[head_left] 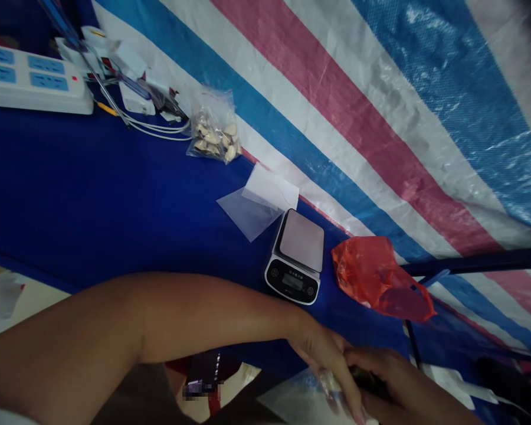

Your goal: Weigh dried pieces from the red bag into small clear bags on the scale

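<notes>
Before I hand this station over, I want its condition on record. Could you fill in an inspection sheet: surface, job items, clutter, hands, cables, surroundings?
Surface: blue tabletop.
Job items: clear plastic at the hands; digital scale beyond them, its reading not legible.
Clutter: red plastic bag right of the scale; white paper and clear sheet overlapping; bag of pale pieces farther left.
Hands: left hand and right hand close together; exact grip cannot be told.
Cables: white cables loosely curved near the power strip.
Surroundings: striped sheeting behind the tabletop.
</notes>
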Motion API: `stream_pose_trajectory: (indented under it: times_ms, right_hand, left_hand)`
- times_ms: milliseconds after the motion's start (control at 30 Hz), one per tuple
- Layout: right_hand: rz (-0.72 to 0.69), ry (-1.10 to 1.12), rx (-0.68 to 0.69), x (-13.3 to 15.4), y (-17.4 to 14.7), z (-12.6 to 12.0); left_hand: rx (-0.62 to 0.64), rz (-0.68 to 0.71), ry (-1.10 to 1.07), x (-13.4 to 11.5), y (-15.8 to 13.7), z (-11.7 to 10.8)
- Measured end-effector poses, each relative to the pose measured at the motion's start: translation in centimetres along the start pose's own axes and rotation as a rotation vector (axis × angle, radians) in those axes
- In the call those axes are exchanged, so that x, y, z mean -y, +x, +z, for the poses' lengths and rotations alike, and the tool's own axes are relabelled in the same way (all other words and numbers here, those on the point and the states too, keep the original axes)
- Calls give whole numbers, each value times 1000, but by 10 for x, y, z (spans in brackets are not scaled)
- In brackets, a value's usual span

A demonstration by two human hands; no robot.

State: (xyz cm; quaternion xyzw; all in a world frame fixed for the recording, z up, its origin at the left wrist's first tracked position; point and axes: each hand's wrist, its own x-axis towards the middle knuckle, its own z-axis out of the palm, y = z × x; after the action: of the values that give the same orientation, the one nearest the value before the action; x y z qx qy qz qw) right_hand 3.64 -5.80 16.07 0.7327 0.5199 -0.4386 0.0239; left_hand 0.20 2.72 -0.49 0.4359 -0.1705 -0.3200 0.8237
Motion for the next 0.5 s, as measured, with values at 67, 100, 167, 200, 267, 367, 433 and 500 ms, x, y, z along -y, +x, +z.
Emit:
stream_pose_trajectory:
  times_ms: [67,100,167,200,267,367,433,500]
  right_hand:
    - [3,0,-14,-2,3,0]
    - [2,0,-31,-4,4,-1]
    - [8,-11,-73,-9,3,-1]
    - [15,-21,-88,-11,2,-1]
    - [25,-42,-101,-16,-1,-1]
    - [16,-35,-148,-21,-6,0]
    - [8,7,-187,-24,-7,-1]
    - [11,54,-174,-27,-5,-2]
  left_hand:
    - [-13,52,11,1,1,-1]
    - [-15,81,18,2,2,-2]
    - [-11,119,26,4,4,-3]
    - [-14,122,21,4,4,-4]
    - [-20,113,-11,3,4,-3]
    - [-36,86,-60,3,4,-3]
    - [-30,50,-86,4,8,-5]
    - [-18,50,-99,7,14,-8]
